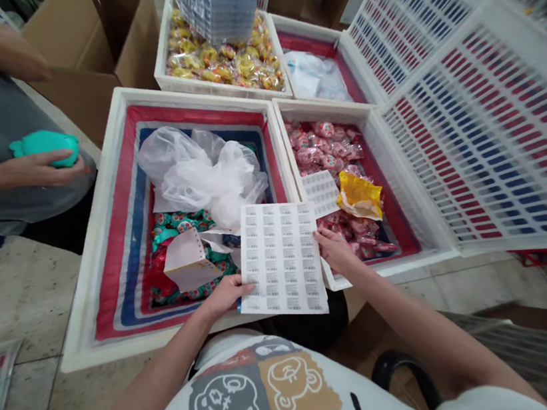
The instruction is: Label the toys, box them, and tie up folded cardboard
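A white sheet of printed labels (280, 258) is held before my body, rows of small labels facing up. My left hand (227, 294) pinches its lower left edge, and my right hand (334, 251) grips its right edge. Beneath and left of it stands a white crate (99, 181) lined with red and blue cloth. Inside lie crumpled clear plastic bags (209, 173), a folded white card (187, 260) and teal patterned items (180, 223). The right crate (414, 180) holds pink wrapped items (321, 145), a smaller label sheet (321, 192) and a torn yellow wrapper (360, 195).
A back crate holds yellow wrapped items (245, 67) under a stack of clear plastic (219, 3). Beside it is a crate with white bags (317, 75). Slatted crates (481, 97) rise at right. At left, another person's hand (42, 169) holds a teal object (47, 146) near cardboard boxes (69, 50).
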### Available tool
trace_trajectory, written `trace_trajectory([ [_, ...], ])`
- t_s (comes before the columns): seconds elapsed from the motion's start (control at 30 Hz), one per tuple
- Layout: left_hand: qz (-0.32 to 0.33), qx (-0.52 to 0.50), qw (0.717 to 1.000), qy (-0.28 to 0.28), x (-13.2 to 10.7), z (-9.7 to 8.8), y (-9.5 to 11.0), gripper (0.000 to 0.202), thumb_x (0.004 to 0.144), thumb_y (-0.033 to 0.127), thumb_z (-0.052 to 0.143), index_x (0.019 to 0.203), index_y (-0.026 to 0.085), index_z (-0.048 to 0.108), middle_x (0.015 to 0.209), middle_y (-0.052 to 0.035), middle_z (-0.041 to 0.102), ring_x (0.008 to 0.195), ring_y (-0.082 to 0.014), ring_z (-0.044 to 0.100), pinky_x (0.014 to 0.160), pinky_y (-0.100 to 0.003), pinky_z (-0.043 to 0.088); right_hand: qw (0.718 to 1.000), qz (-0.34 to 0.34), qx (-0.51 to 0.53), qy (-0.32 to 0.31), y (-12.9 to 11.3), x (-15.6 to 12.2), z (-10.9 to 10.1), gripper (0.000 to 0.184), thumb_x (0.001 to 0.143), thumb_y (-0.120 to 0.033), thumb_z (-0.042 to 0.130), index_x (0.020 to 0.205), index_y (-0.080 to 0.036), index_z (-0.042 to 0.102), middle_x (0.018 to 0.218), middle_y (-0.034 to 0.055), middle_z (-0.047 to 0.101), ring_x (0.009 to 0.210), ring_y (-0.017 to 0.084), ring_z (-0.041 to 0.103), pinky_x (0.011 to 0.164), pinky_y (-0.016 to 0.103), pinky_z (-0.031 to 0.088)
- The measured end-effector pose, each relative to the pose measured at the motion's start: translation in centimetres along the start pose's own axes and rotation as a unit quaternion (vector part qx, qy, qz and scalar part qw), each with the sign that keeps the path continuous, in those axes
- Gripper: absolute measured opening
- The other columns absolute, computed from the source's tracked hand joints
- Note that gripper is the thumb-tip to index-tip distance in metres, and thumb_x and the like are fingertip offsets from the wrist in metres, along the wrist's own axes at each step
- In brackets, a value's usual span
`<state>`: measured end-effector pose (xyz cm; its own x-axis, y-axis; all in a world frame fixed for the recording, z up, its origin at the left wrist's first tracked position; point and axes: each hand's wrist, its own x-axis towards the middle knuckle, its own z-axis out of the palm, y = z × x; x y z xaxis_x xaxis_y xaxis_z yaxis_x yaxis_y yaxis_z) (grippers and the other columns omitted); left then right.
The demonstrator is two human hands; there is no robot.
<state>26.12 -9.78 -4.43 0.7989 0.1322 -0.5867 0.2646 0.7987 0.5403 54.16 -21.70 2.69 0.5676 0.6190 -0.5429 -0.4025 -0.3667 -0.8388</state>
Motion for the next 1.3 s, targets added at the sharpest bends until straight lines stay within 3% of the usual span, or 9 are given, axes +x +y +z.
trace_trajectory([
  [0.17, -0.013, 0.051, 0.999, 0.001, -0.5, -0.5, -0.7, 0.050, 0.055, 0.046, 0.083, 0.087, 0.008, 0.073, 0.086, -0.0126, 0.074, 0.080, -0.0259, 0.067, 0.078, -0.035, 0.051, 1.000, -0.011, -0.019, 0.006, 0.1, 0.1, 0.8, 0.039, 0.062, -0.047, 0.078, 0.083, -0.020, 0.060, 0.078, -0.0006, 0.067, 0.069, 0.015, 0.061, 0.065, 0.027, 0.050],
  [0.27, 0.041, 0.134, 0.981, 0.138, -0.8, -2.6, 1.1, 0.052, 0.065, 0.053, 0.075, 0.094, 0.009, 0.072, 0.095, -0.0135, 0.073, 0.090, -0.0284, 0.065, 0.085, -0.038, 0.048, 0.999, -0.015, -0.028, -0.014, 0.3, -1.0, 1.3, 0.036, 0.066, -0.048, 0.076, 0.083, -0.020, 0.059, 0.074, -0.0020, 0.064, 0.065, 0.013, 0.058, 0.064, 0.026, 0.048],
  [0.33, 0.123, 0.235, 0.918, 0.293, -1.2, -4.0, 4.2, 0.047, 0.072, 0.050, 0.068, 0.101, 0.012, 0.071, 0.104, -0.0127, 0.072, 0.100, -0.0286, 0.063, 0.092, -0.038, 0.045, 0.997, -0.019, -0.057, -0.041, 0.3, -1.9, 1.9, 0.034, 0.071, -0.049, 0.072, 0.082, -0.019, 0.059, 0.072, -0.0023, 0.062, 0.063, 0.012, 0.055, 0.062, 0.025, 0.046],
  [0.4, 0.204, 0.347, 0.837, 0.369, -1.6, -4.2, 8.5, 0.038, 0.079, 0.042, 0.062, 0.103, 0.014, 0.071, 0.110, -0.0115, 0.070, 0.107, -0.0278, 0.060, 0.098, -0.038, 0.041, 0.994, -0.022, -0.085, -0.072, 0.1, -3.0, 2.8, 0.033, 0.073, -0.049, 0.070, 0.081, -0.019, 0.059, 0.072, -0.0023, 0.061, 0.063, 0.012, 0.054, 0.061, 0.024, 0.044],
  [0.5, 0.333, 0.477, 0.755, 0.303, -1.8, -1.9, 14.6, 0.034, 0.085, 0.038, 0.055, 0.106, 0.017, 0.070, 0.112, -0.0087, 0.069, 0.106, -0.0226, 0.060, 0.097, -0.032, 0.041, 0.987, -0.035, -0.114, -0.111, -0.5, -4.3, 4.2, 0.033, 0.075, -0.050, 0.068, 0.079, -0.019, 0.058, 0.071, -0.0027, 0.059, 0.063, 0.011, 0.051, 0.061, 0.024, 0.042],
  [0.57, 0.347, 0.540, 0.735, 0.218, -1.5, 0.4, 17.3, 0.034, 0.087, 0.039, 0.053, 0.106, 0.017, 0.070, 0.111, -0.0077, 0.069, 0.104, -0.0215, 0.060, 0.096, -0.031, 0.041, 0.981, -0.046, -0.132, -0.131, -0.9, -4.7, 4.9, 0.032, 0.077, -0.050, 0.066, 0.078, -0.019, 0.058, 0.069, -0.0033, 0.057, 0.062, 0.011, 0.048, 0.061, 0.024, 0.041],
  [0.77, 0.266, 0.560, 0.784, -0.023, -0.1, 3.6, 19.3, 0.030, 0.084, 0.038, 0.058, 0.098, 0.016, 0.073, 0.095, -0.0032, 0.073, 0.086, -0.0174, 0.064, 0.075, -0.022, 0.043, 0.976, -0.059, -0.141, -0.158, -1.6, -5.1, 5.1, 0.031, 0.080, -0.048, 0.064, 0.077, -0.019, 0.057, 0.069, -0.0029, 0.056, 0.062, 0.010, 0.048, 0.061, 0.024, 0.041],
  [1.03, 0.217, 0.583, 0.780, -0.065, -0.6, 5.3, 20.1, 0.023, 0.082, 0.028, 0.055, 0.083, 0.014, 0.073, 0.068, -0.0006, 0.068, 0.058, -0.0123, 0.054, 0.055, -0.023, 0.033, 0.956, -0.191, -0.139, -0.174, -4.8, -4.9, 6.5, 0.041, 0.085, -0.036, 0.062, 0.122, -0.028, 0.048, 0.101, 0.0026, 0.065, 0.094, 0.017, 0.061, 0.085, 0.033, 0.048],
  [1.3, 0.234, 0.651, 0.719, -0.069, -1.3, 7.8, 20.7, 0.019, 0.082, 0.019, 0.053, 0.075, 0.015, 0.070, 0.062, 0.0006, 0.063, 0.056, -0.0113, 0.051, 0.058, -0.023, 0.033, 0.829, -0.368, -0.390, -0.161, -8.3, -4.4, 8.1, 0.019, 0.089, -0.031, 0.055, 0.101, -0.025, 0.068, 0.089, 0.0033, 0.068, 0.083, 0.017, 0.063, 0.075, 0.030, 0.049],
])
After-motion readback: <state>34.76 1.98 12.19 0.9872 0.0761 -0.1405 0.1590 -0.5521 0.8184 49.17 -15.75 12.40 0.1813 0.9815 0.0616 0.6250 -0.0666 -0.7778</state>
